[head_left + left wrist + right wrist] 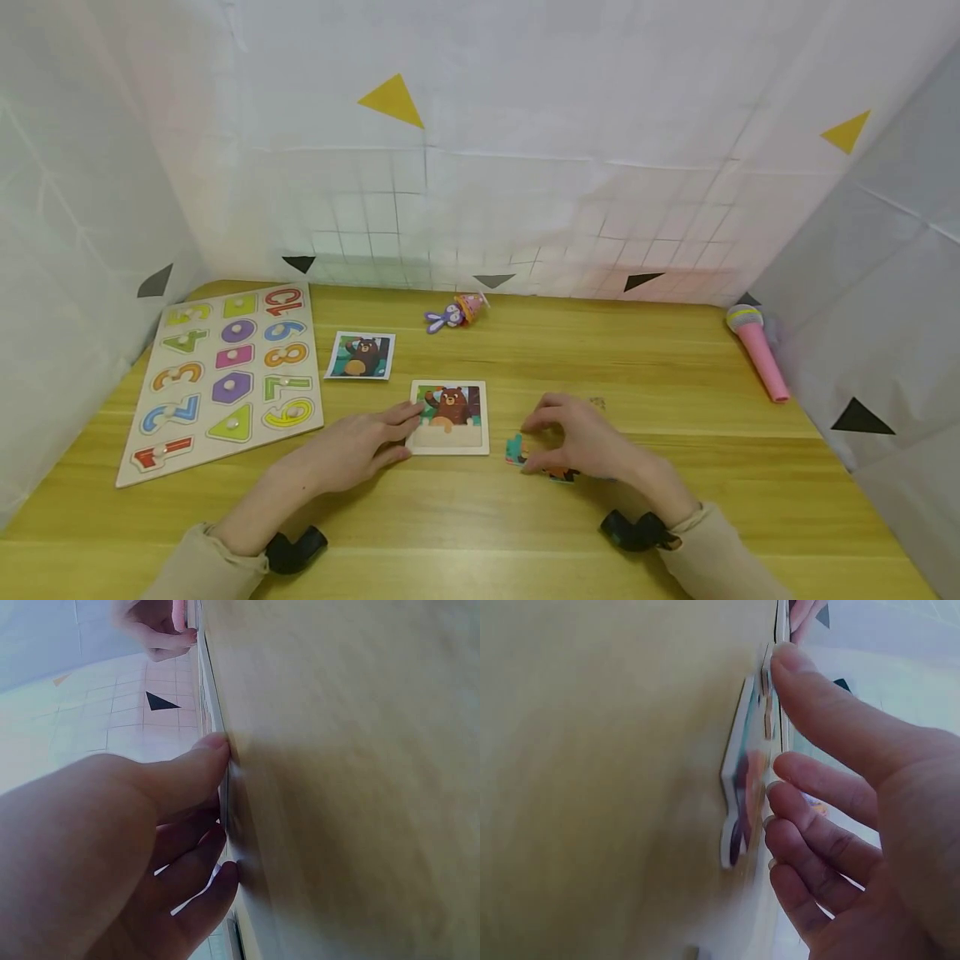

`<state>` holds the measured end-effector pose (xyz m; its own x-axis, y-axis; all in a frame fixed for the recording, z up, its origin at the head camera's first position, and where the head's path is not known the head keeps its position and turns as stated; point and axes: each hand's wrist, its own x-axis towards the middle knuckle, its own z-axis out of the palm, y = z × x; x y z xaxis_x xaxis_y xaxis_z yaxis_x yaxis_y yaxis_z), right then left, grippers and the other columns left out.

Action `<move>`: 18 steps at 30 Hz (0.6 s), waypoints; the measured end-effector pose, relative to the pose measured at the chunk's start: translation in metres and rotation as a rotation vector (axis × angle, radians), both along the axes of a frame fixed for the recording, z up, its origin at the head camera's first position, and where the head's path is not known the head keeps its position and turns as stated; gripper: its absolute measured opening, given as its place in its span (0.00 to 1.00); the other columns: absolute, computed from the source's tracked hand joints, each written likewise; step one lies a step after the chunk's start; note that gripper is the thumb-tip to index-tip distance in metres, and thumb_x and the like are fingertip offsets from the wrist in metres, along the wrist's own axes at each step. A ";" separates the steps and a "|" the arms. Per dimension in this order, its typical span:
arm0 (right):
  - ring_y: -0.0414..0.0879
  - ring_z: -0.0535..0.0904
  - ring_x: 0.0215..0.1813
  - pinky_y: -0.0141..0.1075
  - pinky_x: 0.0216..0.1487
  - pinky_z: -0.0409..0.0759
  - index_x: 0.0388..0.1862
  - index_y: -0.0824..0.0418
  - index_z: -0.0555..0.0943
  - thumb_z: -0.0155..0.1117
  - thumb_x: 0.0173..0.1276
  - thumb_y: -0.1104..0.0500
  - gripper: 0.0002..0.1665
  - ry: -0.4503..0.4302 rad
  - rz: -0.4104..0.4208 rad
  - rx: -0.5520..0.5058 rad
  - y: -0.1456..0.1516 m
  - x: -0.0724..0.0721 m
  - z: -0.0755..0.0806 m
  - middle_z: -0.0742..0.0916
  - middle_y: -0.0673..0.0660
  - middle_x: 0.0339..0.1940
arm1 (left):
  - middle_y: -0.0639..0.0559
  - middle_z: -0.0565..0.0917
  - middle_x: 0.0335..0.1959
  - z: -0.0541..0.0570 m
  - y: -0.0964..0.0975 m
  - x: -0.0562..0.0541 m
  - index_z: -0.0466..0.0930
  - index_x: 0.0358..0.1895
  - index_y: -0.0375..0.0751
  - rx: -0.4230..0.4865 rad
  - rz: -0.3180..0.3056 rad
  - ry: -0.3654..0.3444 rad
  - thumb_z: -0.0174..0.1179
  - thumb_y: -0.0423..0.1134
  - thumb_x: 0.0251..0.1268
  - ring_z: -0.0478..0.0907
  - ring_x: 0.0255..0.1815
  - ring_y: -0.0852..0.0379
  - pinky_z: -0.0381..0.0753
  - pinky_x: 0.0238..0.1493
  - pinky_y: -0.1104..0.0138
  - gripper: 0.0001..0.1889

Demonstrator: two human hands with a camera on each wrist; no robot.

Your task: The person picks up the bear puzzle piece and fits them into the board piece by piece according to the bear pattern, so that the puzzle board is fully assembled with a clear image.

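Observation:
A bear jigsaw in a pale square tray [448,451] lies on the table, its upper part showing a brown bear and its lower part bare. Along the tray's left edge rest the relaxed fingers of my left hand [358,450], with the thumb by the lower left corner. To the right, my right hand [588,437] hovers low with thumb and fingers spread apart. A teal puzzle piece [515,450] lies at its fingertips, not pinched. Another piece, dark and orange [560,476], is partly hidden under this hand; a puzzle piece [739,761] also lies near the fingers in the right wrist view.
A picture card of the bear [360,357] lies behind the left hand. The number-and-shape peg board [217,317] covers the table's left side. At the back sits a small purple rabbit toy [454,314]; a pink toy microphone [761,354] lies far right. White sheets [525,100] enclose the table.

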<state>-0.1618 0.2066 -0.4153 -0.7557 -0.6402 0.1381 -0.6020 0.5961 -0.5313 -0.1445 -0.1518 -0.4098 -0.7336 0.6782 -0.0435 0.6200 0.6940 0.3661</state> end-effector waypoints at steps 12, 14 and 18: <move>0.40 0.78 0.41 0.35 0.42 0.80 0.42 0.50 0.88 0.78 0.57 0.48 0.15 -0.001 0.014 -0.034 0.001 -0.002 -0.005 0.83 0.45 0.40 | 0.48 0.64 0.77 0.001 0.001 0.001 0.70 0.71 0.38 0.021 -0.002 0.003 0.54 0.45 0.77 0.71 0.70 0.42 0.75 0.66 0.51 0.25; 0.40 0.79 0.41 0.35 0.43 0.80 0.42 0.50 0.89 0.78 0.57 0.49 0.15 -0.006 0.013 -0.034 0.001 -0.001 -0.004 0.83 0.44 0.40 | 0.48 0.64 0.77 0.002 0.001 0.001 0.70 0.71 0.38 0.022 0.001 0.002 0.54 0.45 0.77 0.71 0.70 0.42 0.74 0.66 0.51 0.25; 0.40 0.79 0.41 0.35 0.42 0.80 0.43 0.51 0.90 0.78 0.57 0.49 0.15 0.000 0.023 -0.027 0.000 -0.001 -0.004 0.84 0.44 0.40 | 0.48 0.64 0.77 0.002 0.000 0.001 0.70 0.72 0.38 0.018 0.003 -0.002 0.54 0.45 0.77 0.71 0.70 0.42 0.74 0.66 0.51 0.25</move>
<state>-0.1628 0.2063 -0.4191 -0.7410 -0.6533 0.1555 -0.6152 0.5675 -0.5472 -0.1435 -0.1514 -0.4081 -0.7358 0.6765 -0.0322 0.6171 0.6892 0.3797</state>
